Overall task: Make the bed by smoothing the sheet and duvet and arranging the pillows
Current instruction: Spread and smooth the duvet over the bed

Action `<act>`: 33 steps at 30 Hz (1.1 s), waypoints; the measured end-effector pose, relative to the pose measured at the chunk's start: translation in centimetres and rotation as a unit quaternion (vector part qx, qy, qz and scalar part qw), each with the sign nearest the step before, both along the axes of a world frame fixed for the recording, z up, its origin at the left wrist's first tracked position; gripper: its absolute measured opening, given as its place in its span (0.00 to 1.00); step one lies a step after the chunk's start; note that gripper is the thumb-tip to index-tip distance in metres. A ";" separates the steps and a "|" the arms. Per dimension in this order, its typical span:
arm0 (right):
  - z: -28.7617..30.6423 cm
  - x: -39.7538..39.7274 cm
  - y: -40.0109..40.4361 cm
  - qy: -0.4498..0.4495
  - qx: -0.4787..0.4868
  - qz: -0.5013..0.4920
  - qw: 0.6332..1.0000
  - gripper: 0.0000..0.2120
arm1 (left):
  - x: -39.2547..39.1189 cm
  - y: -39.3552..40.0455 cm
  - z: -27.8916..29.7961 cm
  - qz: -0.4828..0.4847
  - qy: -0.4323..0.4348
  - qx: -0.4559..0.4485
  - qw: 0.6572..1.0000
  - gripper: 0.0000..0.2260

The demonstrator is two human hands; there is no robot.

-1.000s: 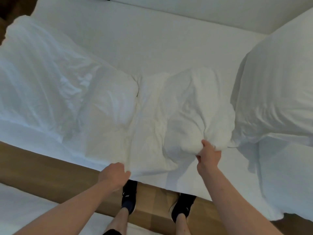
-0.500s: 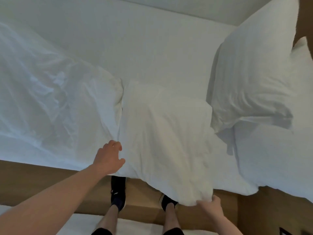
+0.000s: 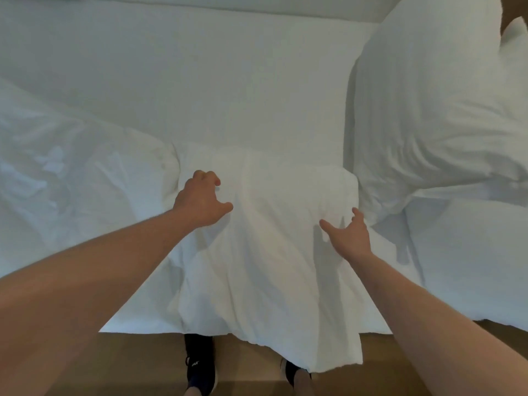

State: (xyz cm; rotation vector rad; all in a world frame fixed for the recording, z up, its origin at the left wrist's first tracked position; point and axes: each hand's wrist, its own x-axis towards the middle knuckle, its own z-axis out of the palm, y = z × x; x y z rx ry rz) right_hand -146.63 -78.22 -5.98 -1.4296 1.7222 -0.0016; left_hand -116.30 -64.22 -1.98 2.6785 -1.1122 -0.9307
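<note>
Hanging over the near edge of the bed, the white duvet drapes down w/ its corner in front of the dark shoes. Left hand hovers over its upper left part, fingers loosely curled, holding nothing. Right hand sits at the right fold, fingers spread, released. Pillow lies just right of the duvet.

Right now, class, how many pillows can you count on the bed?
2: one large pillow at the right, and a second pillow peeking out behind it at the top right corner. Others may be hidden.
</note>
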 end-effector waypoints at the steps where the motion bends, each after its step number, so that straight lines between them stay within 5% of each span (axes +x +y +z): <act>1: -1.1 0.6 -1.1 -0.001 -0.006 -0.006 1.000 0.53 | -0.1 -0.8 -0.9 -0.005 -0.002 0.014 1.000 0.32; 5: -5.6 1.9 -5.0 0.008 -0.028 -0.058 0.998 0.63 | -0.4 -2.1 -5.0 -0.024 -0.028 0.059 0.998 0.45; 10: -8.7 2.8 -7.1 -0.023 0.030 -0.144 0.989 0.66 | -0.2 -1.2 -9.2 -0.016 0.010 0.050 0.999 0.45; 12: -7.9 3.1 -6.6 -0.077 0.056 -0.164 0.982 0.53 | -0.1 -0.5 -9.4 -0.024 0.035 0.052 0.998 0.42; 15: -3.8 2.9 -3.8 -0.173 -0.022 -0.111 0.978 0.17 | 0.3 0.5 -7.5 -0.027 0.072 0.032 0.997 0.28; 18: 1.6 0.5 0.6 -0.252 -0.051 0.023 0.966 0.10 | 1.3 0.1 -4.2 -0.027 0.006 -0.102 0.994 0.14; 23: 5.4 -6.2 7.3 -0.218 0.119 0.172 0.953 0.06 | 2.8 -5.2 1.1 -0.054 -0.067 -0.253 0.964 0.15; 27: 5.8 -8.7 8.4 -0.170 0.157 0.242 0.942 0.05 | 2.0 -10.8 0.6 -0.152 -0.010 -0.089 0.984 0.16; 30: 5.0 -10.1 7.7 -0.113 0.218 0.264 0.933 0.01 | 0.4 -12.5 -1.9 -0.250 0.012 0.129 0.959 0.25; 33: 1.9 -13.0 6.0 0.023 0.283 0.227 0.932 0.19 | -1.2 -10.4 -4.7 -0.260 0.038 0.288 0.921 0.33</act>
